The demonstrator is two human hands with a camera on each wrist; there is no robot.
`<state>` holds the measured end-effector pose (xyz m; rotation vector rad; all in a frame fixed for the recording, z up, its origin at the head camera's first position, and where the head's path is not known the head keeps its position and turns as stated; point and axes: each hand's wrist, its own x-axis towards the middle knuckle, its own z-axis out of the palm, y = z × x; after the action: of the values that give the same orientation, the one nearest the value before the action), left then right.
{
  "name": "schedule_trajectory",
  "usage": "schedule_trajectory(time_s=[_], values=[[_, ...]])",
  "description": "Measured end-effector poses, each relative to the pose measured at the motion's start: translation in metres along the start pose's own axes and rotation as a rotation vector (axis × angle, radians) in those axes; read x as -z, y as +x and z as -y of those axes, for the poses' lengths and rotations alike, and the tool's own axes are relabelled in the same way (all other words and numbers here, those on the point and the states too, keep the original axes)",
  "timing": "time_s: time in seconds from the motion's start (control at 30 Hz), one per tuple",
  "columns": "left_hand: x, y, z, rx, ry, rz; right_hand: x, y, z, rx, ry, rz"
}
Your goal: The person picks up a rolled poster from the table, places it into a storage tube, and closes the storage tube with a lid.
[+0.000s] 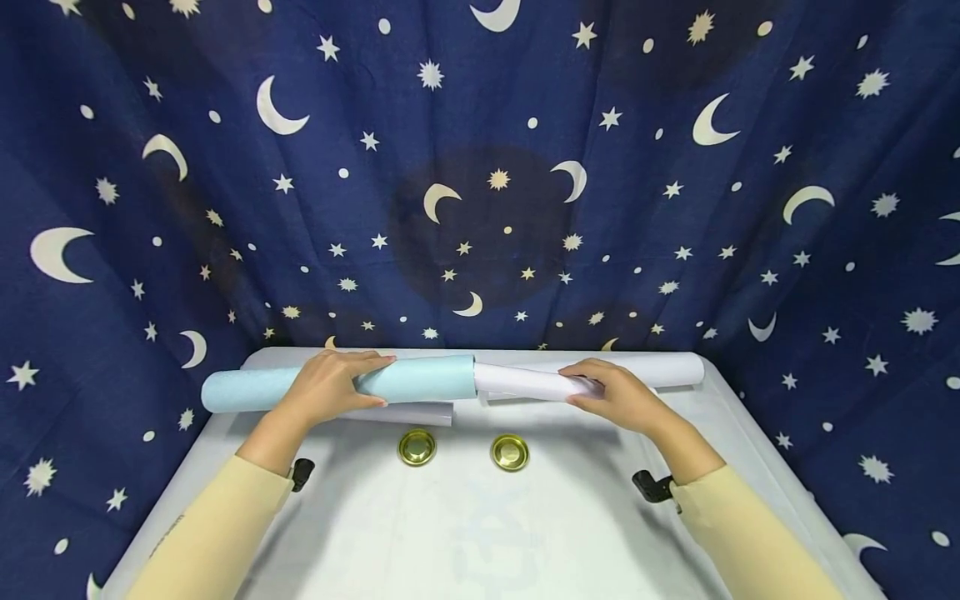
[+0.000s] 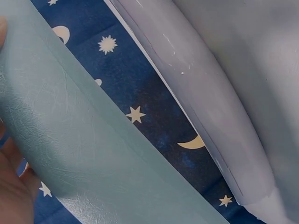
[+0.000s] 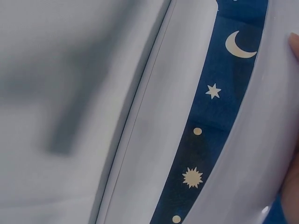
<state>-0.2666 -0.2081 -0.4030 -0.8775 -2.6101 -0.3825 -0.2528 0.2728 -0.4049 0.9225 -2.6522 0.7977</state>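
My left hand [image 1: 330, 385] grips a light blue roll of sheet material [image 1: 435, 379] from above, thumb on the near side. Its leathery surface fills much of the left wrist view. A thinner white roll [image 1: 525, 382] is held near its right end by my right hand [image 1: 617, 396]. The white roll's left end meets the blue roll's right end; whether it sits inside or behind cannot be told. Both held rolls are raised above other rolls. Below the blue one lies a glossy greyish-white roll [image 1: 427, 414], and a white roll [image 1: 671, 369] lies behind at the right.
Two small gold dishes [image 1: 417, 447] sit on the white table [image 1: 465, 533] in front of the rolls. A dark blue curtain [image 1: 480, 108] with moons and stars hangs behind the table and along both sides. Black wrist devices [image 1: 651, 487] stick out by the cream sleeves.
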Motion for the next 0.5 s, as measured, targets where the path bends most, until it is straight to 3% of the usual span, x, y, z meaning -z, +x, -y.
schedule_trajectory(time_s=[0.5], values=[[-0.001, 0.002, -0.009, 0.037, -0.022, 0.041, -0.010, 0.020, 0.010, 0.000, 0.025, 0.068]])
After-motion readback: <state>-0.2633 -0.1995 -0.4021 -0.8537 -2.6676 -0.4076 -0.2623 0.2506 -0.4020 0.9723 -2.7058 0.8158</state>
